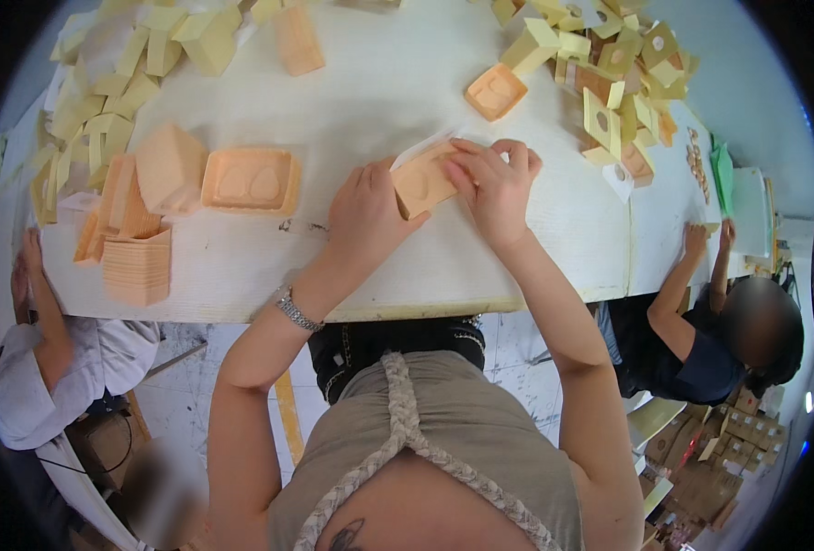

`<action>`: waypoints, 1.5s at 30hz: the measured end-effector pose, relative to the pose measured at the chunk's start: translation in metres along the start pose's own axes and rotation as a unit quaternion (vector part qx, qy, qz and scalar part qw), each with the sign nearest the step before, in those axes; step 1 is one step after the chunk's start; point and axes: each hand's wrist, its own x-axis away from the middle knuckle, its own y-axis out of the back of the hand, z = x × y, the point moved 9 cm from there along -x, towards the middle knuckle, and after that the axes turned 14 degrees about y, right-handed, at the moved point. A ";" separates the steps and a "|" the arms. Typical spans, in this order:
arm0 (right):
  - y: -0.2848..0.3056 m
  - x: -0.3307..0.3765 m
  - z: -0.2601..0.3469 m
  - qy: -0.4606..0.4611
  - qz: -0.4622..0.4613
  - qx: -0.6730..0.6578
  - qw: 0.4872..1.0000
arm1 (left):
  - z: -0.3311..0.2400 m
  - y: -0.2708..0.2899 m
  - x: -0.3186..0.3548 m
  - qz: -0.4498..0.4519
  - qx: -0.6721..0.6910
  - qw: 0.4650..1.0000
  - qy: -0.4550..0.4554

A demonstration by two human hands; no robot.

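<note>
Both my hands meet above the middle of the white table around a shallow peach-coloured tray (425, 181) with a rounded recess in its face. My left hand (368, 209) grips its left side, thumb along the lower edge. At the upper right corner, the fingers of my right hand (496, 184) are closed on it. Behind the tray a thin white flap (422, 147) sticks up; whether it belongs to a box or a loose sheet, I cannot tell. A similar tray (252, 180) with two rounded recesses lies left of my left hand, and another tray (496, 92) rests beyond my right hand.
Stacks of peach trays (137, 266) stand at the table's left, and one stack (297, 41) lies farther back. Pale yellow cartons (209, 41) heap at the far left, with more cartons (600, 119) at the far right. A person (701, 340) works on the right, another (67, 367) on the left.
</note>
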 end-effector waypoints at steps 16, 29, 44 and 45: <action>0.014 0.016 0.016 0.231 0.124 -0.030 0.965 | 0.012 -0.007 -0.008 0.044 -0.012 0.998 -0.036; 0.002 0.015 0.037 0.184 0.168 -0.131 0.960 | 0.009 -0.006 -0.007 0.009 0.005 0.998 -0.065; -0.013 0.010 0.062 0.317 0.210 -0.221 0.898 | 0.004 -0.002 -0.013 0.056 0.037 0.993 -0.100; -0.015 0.009 0.059 0.313 0.204 -0.244 0.895 | 0.007 -0.002 -0.013 0.060 0.035 0.993 -0.090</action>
